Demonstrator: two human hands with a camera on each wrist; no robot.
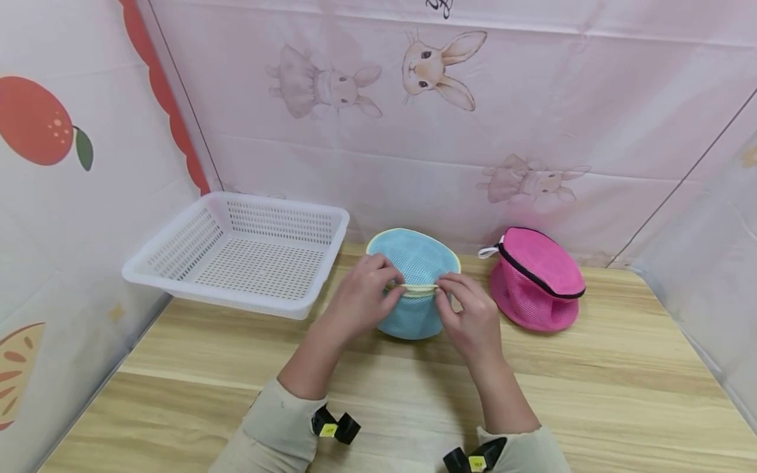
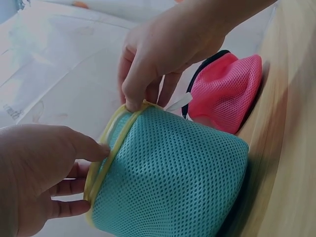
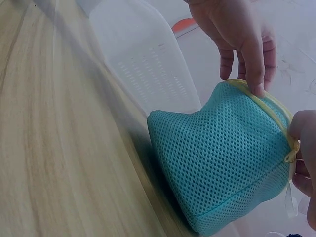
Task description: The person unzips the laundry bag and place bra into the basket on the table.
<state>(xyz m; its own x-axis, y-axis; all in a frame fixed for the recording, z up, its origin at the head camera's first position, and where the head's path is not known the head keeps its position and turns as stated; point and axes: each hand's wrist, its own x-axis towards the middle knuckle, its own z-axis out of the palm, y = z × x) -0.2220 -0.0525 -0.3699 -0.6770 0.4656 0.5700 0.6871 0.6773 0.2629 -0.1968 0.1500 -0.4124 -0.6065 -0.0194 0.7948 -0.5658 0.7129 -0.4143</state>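
A light blue mesh laundry bag point(image 1: 411, 322) with yellow trim stands on the table between both hands, its round top tilted up toward the back. On the left of its front rim, my left hand point(image 1: 363, 292) pinches the yellow edging point(image 2: 120, 140). My right hand point(image 1: 473, 322) pinches the same edging on the other side, with the thumb in front. A small yellow zipper pull point(image 3: 290, 157) hangs by the right fingertips in the right wrist view. The bag's mesh side point(image 2: 173, 173) bulges out below the rim.
A pink mesh laundry bag point(image 1: 535, 315) with black trim and a white loop stands to the right. At the left rear sits a white perforated plastic basket point(image 1: 219, 297). Printed cloth walls point(image 1: 384, 151) enclose the wooden table point(image 1: 591, 381) at the back and sides.
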